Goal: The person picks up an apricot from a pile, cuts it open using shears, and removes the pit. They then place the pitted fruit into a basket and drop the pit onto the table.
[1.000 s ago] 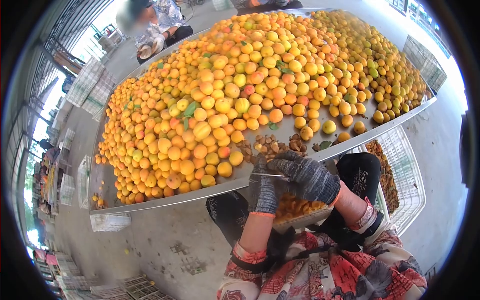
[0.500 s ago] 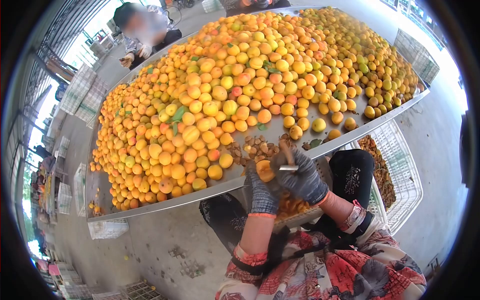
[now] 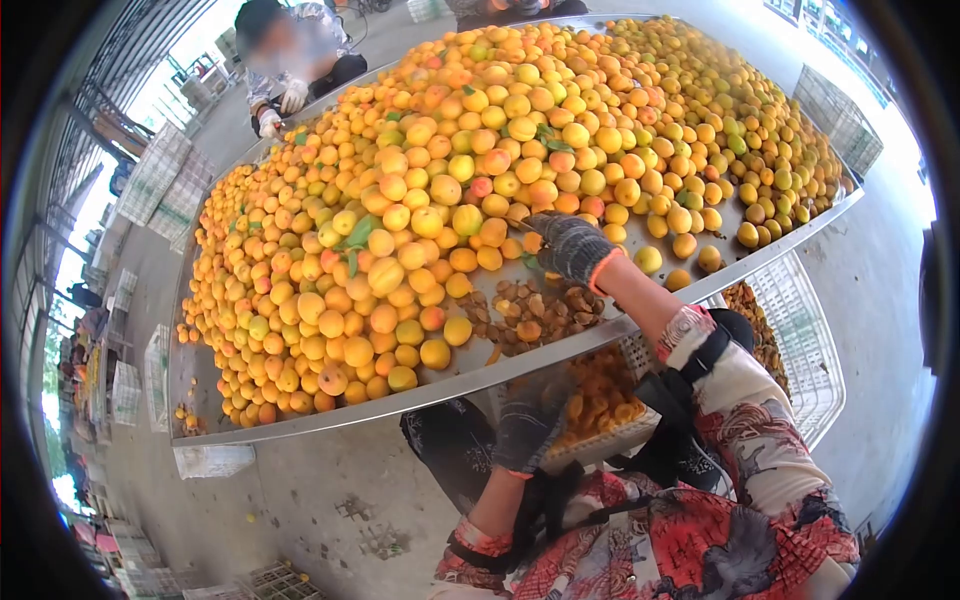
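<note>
Right hand (image 3: 570, 245): in a dark knit glove with an orange cuff, I reach it far over the table, palm down, to the near edge of the heap.
Right fingers (image 3: 548, 232): bent down over the fruit at the heap's edge; the glove hides whether they have closed on one, so I cannot tell.
Right arm: stretched out from the near right, with the bare forearm (image 3: 635, 300) crossing the table rim and the patterned sleeve (image 3: 745, 400) behind it.
Left hand (image 3: 530, 415): also gloved, held low and near, under the table rim and just left of the crate.
Left fingers: blurred and pointing towards the rim; I cannot tell whether they are wide or narrow, or what they hold.
Apricots (image 3: 470, 150): a deep yellow-orange heap that fills the table from far left to far right; its near edge touches my right glove.
Table (image 3: 330, 418): a tilted metal tray with a raised rim.
Pits (image 3: 535, 312): a small brown pile on bare metal, between the heap and the rim, just near of my right hand.
Crate (image 3: 610, 437): white, below the rim, holding apricot halves (image 3: 595, 385).
Second crate (image 3: 815, 350): white lattice, near right, with brown contents along its left side.
Co-worker's hand (image 3: 293, 97): in a light glove, at the far left edge of the table.
</note>
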### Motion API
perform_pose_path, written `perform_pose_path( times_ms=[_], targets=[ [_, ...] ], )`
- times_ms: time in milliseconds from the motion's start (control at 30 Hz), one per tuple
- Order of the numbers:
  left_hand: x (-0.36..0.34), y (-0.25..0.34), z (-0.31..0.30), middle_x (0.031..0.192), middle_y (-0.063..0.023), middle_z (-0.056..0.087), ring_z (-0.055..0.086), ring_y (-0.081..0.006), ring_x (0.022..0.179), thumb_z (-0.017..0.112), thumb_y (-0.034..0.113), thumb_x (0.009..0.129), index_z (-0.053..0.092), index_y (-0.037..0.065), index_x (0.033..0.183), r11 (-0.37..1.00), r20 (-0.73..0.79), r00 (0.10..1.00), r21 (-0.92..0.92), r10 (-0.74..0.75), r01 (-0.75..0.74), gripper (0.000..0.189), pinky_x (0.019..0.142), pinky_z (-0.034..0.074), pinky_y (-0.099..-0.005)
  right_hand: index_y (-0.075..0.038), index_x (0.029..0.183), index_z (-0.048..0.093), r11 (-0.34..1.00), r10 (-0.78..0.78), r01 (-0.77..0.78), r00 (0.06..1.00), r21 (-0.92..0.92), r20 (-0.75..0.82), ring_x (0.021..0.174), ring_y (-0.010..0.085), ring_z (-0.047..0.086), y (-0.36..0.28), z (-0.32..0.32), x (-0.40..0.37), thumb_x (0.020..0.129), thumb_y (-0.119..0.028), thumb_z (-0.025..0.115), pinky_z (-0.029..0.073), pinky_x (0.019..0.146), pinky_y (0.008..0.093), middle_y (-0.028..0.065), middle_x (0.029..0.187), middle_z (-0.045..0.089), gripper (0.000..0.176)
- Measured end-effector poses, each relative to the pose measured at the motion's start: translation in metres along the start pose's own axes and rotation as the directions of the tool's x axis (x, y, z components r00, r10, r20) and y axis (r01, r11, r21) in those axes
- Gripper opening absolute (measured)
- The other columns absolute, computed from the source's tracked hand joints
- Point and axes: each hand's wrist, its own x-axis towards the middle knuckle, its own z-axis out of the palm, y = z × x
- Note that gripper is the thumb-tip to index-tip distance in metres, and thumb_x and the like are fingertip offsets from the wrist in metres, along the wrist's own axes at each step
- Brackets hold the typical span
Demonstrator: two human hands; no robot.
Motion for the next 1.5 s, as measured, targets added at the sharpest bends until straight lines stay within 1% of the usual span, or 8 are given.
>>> perform_pose_path(
  times_ms=[267, 600, 800, 1233, 1333, 1400, 1467, 1500],
  targets=[
    [0.018, 0.011, -0.018, 0.111, -0.0087, 0.052, 0.053, -0.0169, 0.095, 0.052, 0.014, 0.086, 0.048, 0.002, 0.116, 0.666, -0.103, 0.975, -0.744, -0.197, 0.056, 0.033, 0.081, 0.043, -0.0279, -0.007, 0.117, 0.048, 0.972, 0.185, -0.215, 0.95, 0.096, 0.25, 0.094, 0.0284, 0.055, -0.01, -0.017, 0.003, 0.071, -0.013, 0.06, 0.043, 0.081, 0.0378, 0.0154, 0.102, 0.057, 0.047],
    [0.05, 0.041, -0.038, 0.108, -0.0078, 0.053, 0.05, -0.0137, 0.095, 0.047, 0.023, 0.089, 0.045, 0.0, 0.116, 0.649, -0.228, 0.906, -0.758, -0.356, 0.064, 0.036, 0.083, 0.04, -0.025, -0.004, 0.114, 0.05, 0.55, 0.048, -0.368, 0.91, 0.75, 0.411, 0.087, 0.0125, 0.053, -0.081, -0.076, -0.081, 0.074, -0.026, 0.069, 0.044, 0.076, 0.0252, 0.0063, 0.094, 0.058, 0.049],
    [0.042, 0.044, -0.046, 0.104, -0.0065, 0.054, 0.053, -0.0143, 0.09, 0.054, 0.022, 0.086, 0.049, 0.004, 0.11, -0.029, -0.148, 0.881, -0.983, -0.45, -0.18, 0.031, 0.076, 0.045, -0.026, -0.005, 0.117, 0.048, 0.662, 0.151, -0.288, 0.956, 0.692, 0.252, 0.062, 0.0037, 0.046, -0.086, -0.077, -0.093, 0.081, -0.018, 0.058, 0.037, 0.051, 0.0174, -0.0023, 0.08, 0.055, 0.039],
    [0.04, 0.049, -0.045, 0.102, -0.0051, 0.055, 0.052, -0.0157, 0.089, 0.053, 0.033, 0.085, 0.049, 0.007, 0.108, -0.15, -0.149, 0.888, -0.961, -0.434, -0.234, 0.035, 0.078, 0.045, -0.0311, 0.001, 0.122, 0.042, 0.191, 0.048, 0.036, 0.998, 0.981, -0.046, 0.093, 0.0112, 0.051, -0.077, -0.064, -0.156, 0.086, -0.005, 0.049, 0.043, 0.082, 0.0238, 0.0062, 0.1, 0.052, 0.037],
    [0.042, 0.045, -0.041, 0.103, -0.0065, 0.054, 0.053, -0.0171, 0.089, 0.055, 0.032, 0.084, 0.048, 0.006, 0.11, -0.229, -0.141, 0.908, -0.942, -0.396, -0.246, 0.038, 0.079, 0.045, -0.0314, 0.001, 0.122, 0.041, 0.763, -0.127, 0.21, 0.976, 0.611, -0.177, 0.101, 0.0159, 0.051, -0.085, -0.062, -0.162, 0.086, -0.004, 0.047, 0.042, 0.087, 0.0256, 0.0071, 0.103, 0.053, 0.037],
    [0.044, 0.052, -0.041, 0.104, -0.0076, 0.054, 0.054, -0.0183, 0.089, 0.056, 0.03, 0.083, 0.046, 0.005, 0.112, -0.234, -0.138, 0.92, -0.944, -0.366, -0.235, 0.04, 0.08, 0.046, -0.0313, 0.002, 0.121, 0.04, 0.42, 0.193, -0.163, 0.977, 0.893, 0.088, 0.106, 0.0201, 0.049, -0.105, -0.07, -0.159, 0.083, -0.002, 0.048, 0.04, 0.093, 0.0288, 0.0093, 0.106, 0.052, 0.039],
    [0.046, 0.067, -0.042, 0.108, -0.0067, 0.055, 0.052, -0.0183, 0.098, 0.053, 0.023, 0.085, 0.048, 0.004, 0.112, -0.153, -0.146, 0.919, -0.965, -0.367, -0.214, 0.033, 0.084, 0.044, -0.0339, 0.004, 0.12, 0.039, 0.922, -0.385, 0.375, 0.873, -0.093, -0.298, 0.105, 0.0237, 0.05, -0.102, -0.063, -0.156, 0.078, 0.0, 0.05, 0.039, 0.095, 0.0319, 0.0115, 0.105, 0.052, 0.044],
    [0.047, 0.071, -0.042, 0.108, -0.0067, 0.055, 0.052, -0.0183, 0.098, 0.053, 0.023, 0.085, 0.048, 0.004, 0.112, -0.152, -0.144, 0.92, -0.966, -0.365, -0.211, 0.033, 0.084, 0.044, -0.0339, 0.006, 0.116, 0.043, 0.728, 0.041, -0.001, 0.998, 0.685, -0.041, 0.105, 0.0254, 0.05, -0.104, -0.053, -0.158, 0.074, 0.0, 0.051, 0.039, 0.094, 0.0341, 0.0139, 0.105, 0.052, 0.043]
  ],
)
